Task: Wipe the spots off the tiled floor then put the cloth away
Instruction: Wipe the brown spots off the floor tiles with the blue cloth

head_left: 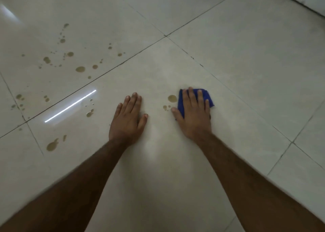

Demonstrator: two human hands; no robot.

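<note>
My right hand [194,115] lies flat with straight fingers on a folded blue cloth [208,98], pressing it to the pale tiled floor [246,56]. Just left of the cloth is a brown spot [172,98] with two or three small drops [166,107] below it. My left hand [128,118] rests flat on the bare tile, fingers straight, holding nothing. Several more brown spots [80,69] are scattered over the tiles to the left and far left, with a larger one [52,146] at the near left.
Dark grout lines [165,35] cross the floor diagonally. A bright light reflection [70,106] streaks the tile left of my left hand. A wall base or threshold [302,1] runs along the top right corner.
</note>
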